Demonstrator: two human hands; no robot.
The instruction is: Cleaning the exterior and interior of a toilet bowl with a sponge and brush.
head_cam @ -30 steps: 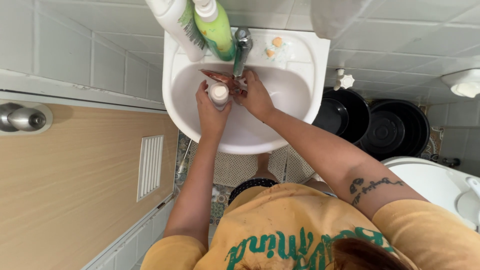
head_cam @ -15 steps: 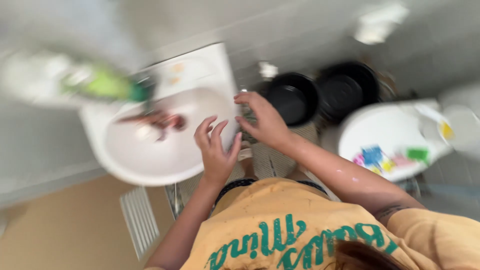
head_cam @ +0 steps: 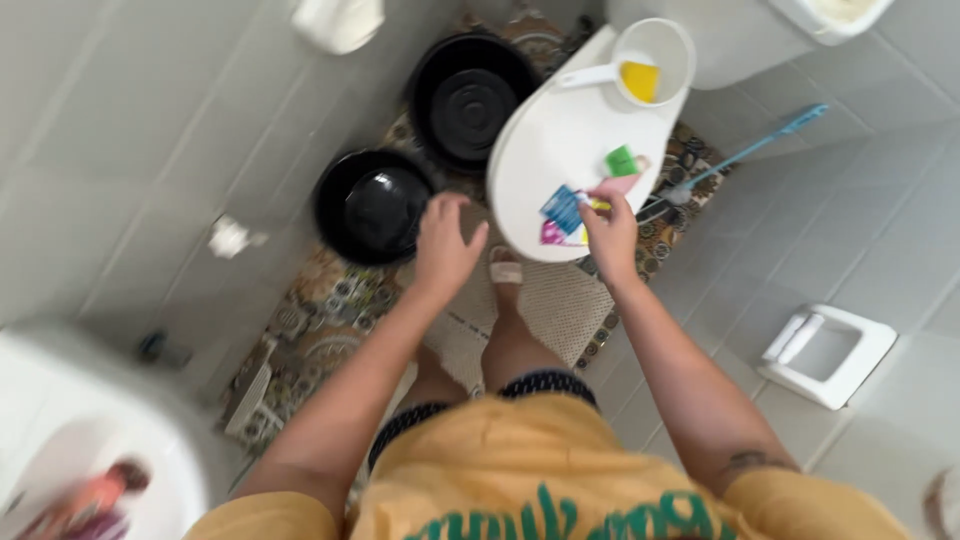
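My right hand (head_cam: 610,228) reaches over the white toilet lid (head_cam: 545,150), its fingertips pinched on a small pink and yellow sachet (head_cam: 612,188). A blue sachet (head_cam: 563,208) and a magenta one (head_cam: 552,236) lie just left of that hand, and a green sachet (head_cam: 622,160) lies beyond it. My left hand (head_cam: 445,248) hovers open and holds nothing, between the lid's edge and a black basin (head_cam: 372,205). My feet stand on a pale mat (head_cam: 560,300) below.
A second black basin (head_cam: 470,100) sits behind the first. A white dipper (head_cam: 655,60) with something yellow in it rests on the lid. A blue brush (head_cam: 745,150) lies right of the toilet, a white holder (head_cam: 825,352) sits on the tiles, and the sink (head_cam: 60,440) is at bottom left.
I have turned from the sink to the toilet. Both hands let go of the small white bottle and red sachet there; my right hand now pinches a sachet on the lid.
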